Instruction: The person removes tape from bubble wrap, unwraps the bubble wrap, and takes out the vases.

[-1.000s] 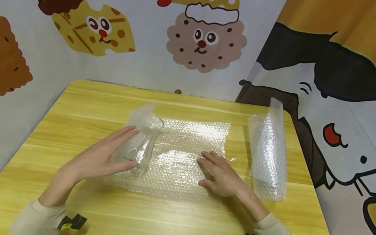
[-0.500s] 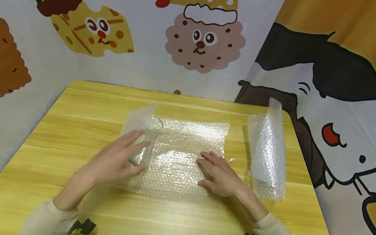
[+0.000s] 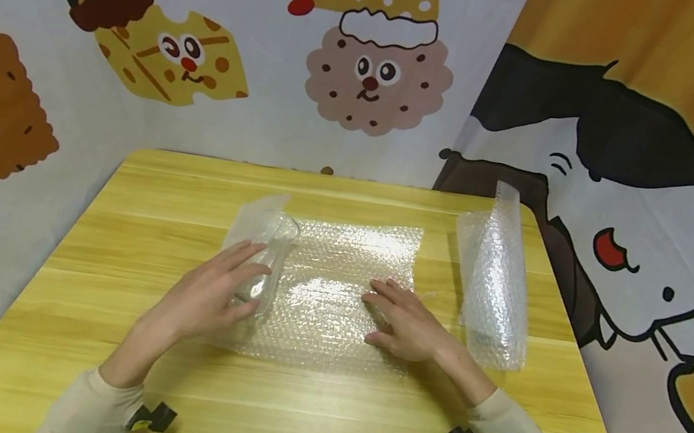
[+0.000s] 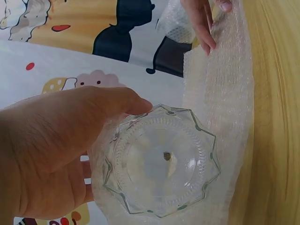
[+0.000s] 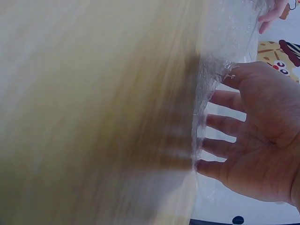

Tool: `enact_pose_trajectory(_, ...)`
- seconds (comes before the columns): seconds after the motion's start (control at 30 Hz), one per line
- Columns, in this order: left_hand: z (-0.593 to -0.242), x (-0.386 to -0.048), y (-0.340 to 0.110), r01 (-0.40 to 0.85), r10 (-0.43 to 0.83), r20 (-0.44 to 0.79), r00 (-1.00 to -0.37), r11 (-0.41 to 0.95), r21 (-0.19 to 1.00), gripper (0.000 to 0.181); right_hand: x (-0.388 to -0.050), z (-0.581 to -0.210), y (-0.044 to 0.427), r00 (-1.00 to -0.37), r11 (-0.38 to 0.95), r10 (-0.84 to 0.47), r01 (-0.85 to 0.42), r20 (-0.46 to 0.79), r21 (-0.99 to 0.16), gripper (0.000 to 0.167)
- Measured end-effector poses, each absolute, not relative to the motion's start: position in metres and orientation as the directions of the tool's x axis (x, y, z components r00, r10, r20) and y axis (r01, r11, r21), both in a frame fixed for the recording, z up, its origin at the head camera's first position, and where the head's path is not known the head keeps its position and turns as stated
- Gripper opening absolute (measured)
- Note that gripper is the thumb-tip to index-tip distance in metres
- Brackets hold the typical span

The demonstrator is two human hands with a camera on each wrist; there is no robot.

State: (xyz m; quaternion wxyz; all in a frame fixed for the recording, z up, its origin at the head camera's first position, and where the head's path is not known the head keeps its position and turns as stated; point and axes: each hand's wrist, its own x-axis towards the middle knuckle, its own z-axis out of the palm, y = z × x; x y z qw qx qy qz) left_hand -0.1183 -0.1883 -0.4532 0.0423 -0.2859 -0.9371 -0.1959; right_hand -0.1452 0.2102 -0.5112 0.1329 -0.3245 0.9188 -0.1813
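Observation:
A clear glass vase (image 3: 272, 265) with a scalloped end lies on its side at the left end of a flat bubble wrap sheet (image 3: 328, 322). My left hand (image 3: 201, 295) grips the vase from the left, with a flap of the wrap (image 3: 256, 216) around that side. In the left wrist view the thumb rests by the scalloped edge of the vase (image 4: 161, 164), and the other fingers are partly hidden behind it. My right hand (image 3: 408, 324) rests on the right end of the sheet. Its fingers lie spread and nearly straight against the wrap, as the right wrist view shows.
A bundle rolled in bubble wrap (image 3: 501, 290) lies at the right of the yellow wood-grain table (image 3: 310, 427), beyond my right hand. A cloth with cartoon prints (image 3: 195, 128) hangs behind the table.
My left hand has moved right and closed in on the vase; it barely moves over the last half second. My right hand stays on the sheet.

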Motion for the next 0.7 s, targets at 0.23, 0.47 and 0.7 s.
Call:
enact_pose_trajectory(0.23, -0.453, -0.120, -0.197, 0.512, 0.496, 0.153, -0.855, 0.760, 0.400, 0.055, -0.147, -0.511, 0.209, -0.750, 0.724, -0.647, -0.549, -0.137, -0.417, 0.078)
enact_pose_trajectory(0.47, -0.456, -0.123, -0.217, 0.496, 0.498, 0.131, -0.857, 0.729, 0.471, 0.051, -0.147, -0.510, 0.209, -0.750, 0.728, -0.645, -0.547, -0.145, -0.413, 0.078)
enact_pose_trajectory(0.7, -0.456, -0.125, -0.240, 0.422, 0.443, 0.102, -0.891, 0.723, 0.547, 0.047, -0.147, -0.509, 0.208, -0.752, 0.732, -0.641, -0.541, -0.152, -0.414, 0.078)
